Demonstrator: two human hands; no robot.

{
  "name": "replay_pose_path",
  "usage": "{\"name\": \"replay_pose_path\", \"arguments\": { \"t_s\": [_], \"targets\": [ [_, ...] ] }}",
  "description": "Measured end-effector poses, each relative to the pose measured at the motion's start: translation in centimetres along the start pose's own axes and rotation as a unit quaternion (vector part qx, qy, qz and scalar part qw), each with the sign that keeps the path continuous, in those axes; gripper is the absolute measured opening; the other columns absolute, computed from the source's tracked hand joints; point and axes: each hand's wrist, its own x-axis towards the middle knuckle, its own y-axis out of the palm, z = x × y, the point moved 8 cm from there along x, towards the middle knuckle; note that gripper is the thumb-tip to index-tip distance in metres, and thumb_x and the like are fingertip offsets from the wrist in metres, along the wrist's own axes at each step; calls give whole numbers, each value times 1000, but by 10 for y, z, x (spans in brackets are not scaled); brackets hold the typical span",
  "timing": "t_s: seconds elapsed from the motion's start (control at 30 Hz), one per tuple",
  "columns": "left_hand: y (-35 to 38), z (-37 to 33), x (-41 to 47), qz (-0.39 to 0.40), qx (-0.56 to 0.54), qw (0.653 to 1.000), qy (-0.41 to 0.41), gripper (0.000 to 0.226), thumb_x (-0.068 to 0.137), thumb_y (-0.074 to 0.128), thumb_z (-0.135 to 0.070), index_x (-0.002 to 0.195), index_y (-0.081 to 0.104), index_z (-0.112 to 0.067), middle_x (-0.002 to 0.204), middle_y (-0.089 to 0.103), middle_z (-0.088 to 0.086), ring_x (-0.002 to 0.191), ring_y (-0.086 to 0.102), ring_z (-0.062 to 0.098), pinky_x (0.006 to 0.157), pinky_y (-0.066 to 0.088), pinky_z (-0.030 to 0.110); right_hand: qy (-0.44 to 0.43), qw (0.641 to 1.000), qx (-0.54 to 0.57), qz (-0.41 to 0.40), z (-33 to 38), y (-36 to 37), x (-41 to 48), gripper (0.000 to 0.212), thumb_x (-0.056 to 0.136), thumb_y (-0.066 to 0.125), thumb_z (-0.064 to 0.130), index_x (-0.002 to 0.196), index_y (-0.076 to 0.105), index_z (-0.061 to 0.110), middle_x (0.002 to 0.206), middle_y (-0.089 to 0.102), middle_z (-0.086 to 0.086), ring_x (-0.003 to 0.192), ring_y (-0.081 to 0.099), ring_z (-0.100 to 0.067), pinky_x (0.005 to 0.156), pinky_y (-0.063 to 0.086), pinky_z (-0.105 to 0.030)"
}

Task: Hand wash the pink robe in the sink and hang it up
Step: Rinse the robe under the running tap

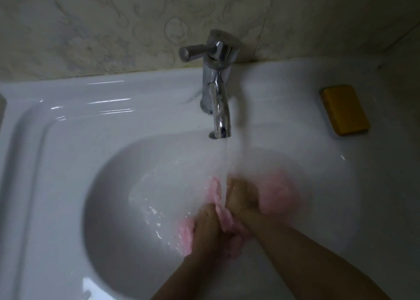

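So my left hand (pixel 208 226) and right hand (pixel 242 196) grip the pink robe (pixel 221 215) under the tap (pixel 219 109), scrubbing; wringing and hanging still to do

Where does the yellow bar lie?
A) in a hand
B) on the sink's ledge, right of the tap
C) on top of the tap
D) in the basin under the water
B: the yellow bar lies on the sink's ledge, right of the tap, apart from the pink robe.

both hands gripping pink robe (pixel 219 211), tap (pixel 218 95) running
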Motion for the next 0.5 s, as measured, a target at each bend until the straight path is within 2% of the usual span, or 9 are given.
{"name": "replay_pose_path", "arguments": {
  "t_s": [0.03, 0.07, 0.13, 0.2, 0.27, 0.3, 0.37, 0.43, 0.5],
  "targets": [
    [-2, -1, -2, 19, 115, 993, 4, 41, 83, 61, -39, 94, 51, -1, 93, 55, 19, 90, 57, 29, 71, 50, 43, -2, 999, 41, -4, -1, -8, 3, 31, 95, 40, 37, 94, 66, 20, 102, 68, -6, 98, 62, -24, 78, 44, -28],
    [-5, 8, 0, 4, 220, 975, 2, 45, 78, 56, -49, 96, 52, -9, 93, 54, 10, 87, 56, 26, 71, 48, 40, 4, 994, 110, 9, -9, -11, 10, 21, 92, 51, 38, 94, 65, 22, 98, 68, -3, 92, 64, -23, 73, 45, -28],
    [-19, -8, -1, -12, 282, 958, 52, 51, 71, 46, -62, 93, 53, -17, 88, 52, 1, 77, 54, 23, 65, 41, 32, 29, 958, 275, 74, -25, -20, 20, 20, 79, 71, 34, 95, 61, 30, 96, 66, 6, 87, 64, -16, 75, 50, -29],
    [-19, -17, -1, 29, 302, 950, 78, 63, 71, 36, -71, 107, 55, -23, 109, 51, 2, 100, 50, 26, 85, 37, 41, -3, 926, 366, 90, -34, -48, 22, 35, 65, 81, 18, 93, 64, 28, 91, 69, 14, 89, 64, -3, 81, 51, -22],
    [-21, -18, -3, 90, 340, 933, 76, 75, 67, 23, -79, 123, 48, -35, 140, 29, 2, 133, 22, 24, 111, 11, 52, -16, 899, 415, 141, -37, -70, 11, 25, 62, 78, 10, 83, 66, 14, 69, 70, 16, 70, 63, 7, 72, 48, -15],
    [-22, -16, -4, 111, 339, 931, 73, 76, 64, 20, -80, 125, 43, -40, 148, 16, 0, 140, 9, 24, 113, 1, 54, -15, 909, 383, 162, -39, -75, 2, 13, 70, 76, 12, 76, 66, 16, 61, 66, 16, 61, 60, 7, 67, 45, -17],
    [-14, -7, -7, 148, 353, 922, 61, 81, 60, 21, -82, 130, 33, -44, 154, 3, 2, 142, 6, 28, 110, 12, 57, -52, 969, 166, 174, -48, -74, -17, 24, 76, 70, 48, 77, 62, 25, 64, 59, 16, 62, 55, 2, 62, 40, -23],
    [2, 1, -16, 172, 408, 896, 34, 92, 57, 26, -86, 133, 36, -36, 148, 28, 13, 129, 37, 36, 91, 38, 59, -116, 981, -117, 107, -53, -63, -34, 68, 63, 47, 87, 107, 59, 36, 98, 57, 16, 91, 56, -8, 75, 43, -26],
    [12, 12, -17, 144, 410, 901, 4, 84, 60, 31, -87, 119, 53, -30, 119, 59, 10, 94, 63, 31, 62, 51, 46, -186, 957, -206, 84, -61, -29, -42, 88, 66, 24, 94, 130, 50, 39, 133, 52, -4, 119, 51, -29, 94, 42, -40]
  ]
}}
